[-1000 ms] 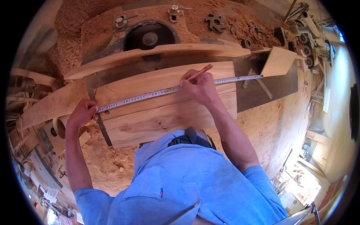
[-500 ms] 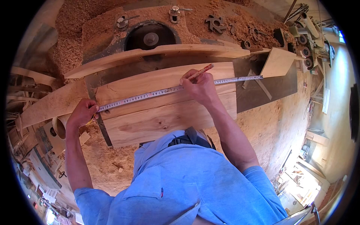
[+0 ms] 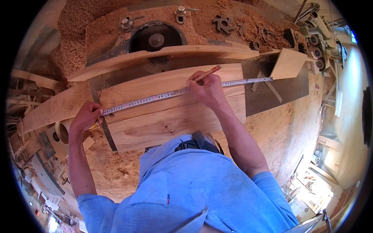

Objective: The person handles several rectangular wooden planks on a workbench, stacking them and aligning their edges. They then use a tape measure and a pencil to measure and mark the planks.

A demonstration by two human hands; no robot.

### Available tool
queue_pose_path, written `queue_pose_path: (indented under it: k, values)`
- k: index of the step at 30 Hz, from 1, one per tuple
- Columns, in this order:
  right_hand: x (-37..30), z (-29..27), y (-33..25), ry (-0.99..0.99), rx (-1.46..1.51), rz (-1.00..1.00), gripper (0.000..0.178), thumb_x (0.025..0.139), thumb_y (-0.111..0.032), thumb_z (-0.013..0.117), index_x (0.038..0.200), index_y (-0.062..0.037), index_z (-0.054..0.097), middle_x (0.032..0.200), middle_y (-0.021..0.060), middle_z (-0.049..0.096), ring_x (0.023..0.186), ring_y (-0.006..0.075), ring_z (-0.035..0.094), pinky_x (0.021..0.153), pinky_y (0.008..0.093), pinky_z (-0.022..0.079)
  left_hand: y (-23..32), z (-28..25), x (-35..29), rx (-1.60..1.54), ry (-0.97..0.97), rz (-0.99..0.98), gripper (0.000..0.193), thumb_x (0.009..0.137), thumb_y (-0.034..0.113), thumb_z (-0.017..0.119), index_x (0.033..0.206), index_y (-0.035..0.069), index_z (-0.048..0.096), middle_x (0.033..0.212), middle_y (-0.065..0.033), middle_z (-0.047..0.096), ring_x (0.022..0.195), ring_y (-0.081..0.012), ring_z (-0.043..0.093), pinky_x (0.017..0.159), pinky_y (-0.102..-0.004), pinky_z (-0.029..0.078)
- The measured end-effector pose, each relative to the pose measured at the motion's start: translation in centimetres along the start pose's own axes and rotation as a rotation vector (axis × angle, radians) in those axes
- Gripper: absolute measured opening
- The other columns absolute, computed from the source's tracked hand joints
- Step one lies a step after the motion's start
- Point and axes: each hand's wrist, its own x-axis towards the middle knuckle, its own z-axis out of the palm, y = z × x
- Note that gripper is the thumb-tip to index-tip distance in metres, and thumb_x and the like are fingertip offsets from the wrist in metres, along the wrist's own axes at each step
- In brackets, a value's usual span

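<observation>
Nothing has shifted since a second ago: the left hand [image 3: 86,116] still pinches the tape [image 3: 171,94] end at the board [image 3: 167,105] edge, the right hand [image 3: 208,87] grips the pencil [image 3: 208,73] at the tape, marking still underway.

Pale honey wood with darker knots and streaky grain is seen on the plank [image 3: 171,112]. A silvery-white tape measure [image 3: 163,96] with tiny dark markings is laid across it. A reddish-brown pencil [image 3: 208,72] is spotted too. Orange-tan sawdust [image 3: 241,23] is spread everywhere, and a plain light blue shirt [image 3: 194,186] is worn.
</observation>
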Motion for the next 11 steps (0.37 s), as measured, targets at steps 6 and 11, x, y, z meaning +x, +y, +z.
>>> queue_pose_path:
  k: [6,11]
  values:
    - [0.0,-0.3,-0.4,-0.02,-0.067,-0.019,0.01,0.086,-0.01,0.07,0.085,0.0004,0.07,0.075,0.0022,0.067,0.07,0.0073,0.06,0.063,0.0249,0.048,0.2,0.1,-0.1,0.0,0.013,-0.003,0.022,0.097,0.009,0.058,0.08,-0.004,0.062,0.062,-0.0053,0.061,0.055,-0.0119,0.056,0.054,-0.0296,0.045]
    - [0.4,0.7,2.4,0.097,0.11,-0.053,0.012,0.088,-0.011,0.07,0.093,0.0004,0.072,0.079,0.0044,0.07,0.074,0.0078,0.064,0.069,0.0254,0.053,-0.4,0.0,0.1,0.001,-0.005,0.008,0.023,0.097,0.01,0.058,0.08,-0.004,0.062,0.062,-0.0056,0.062,0.055,-0.0119,0.056,0.054,-0.0294,0.046]
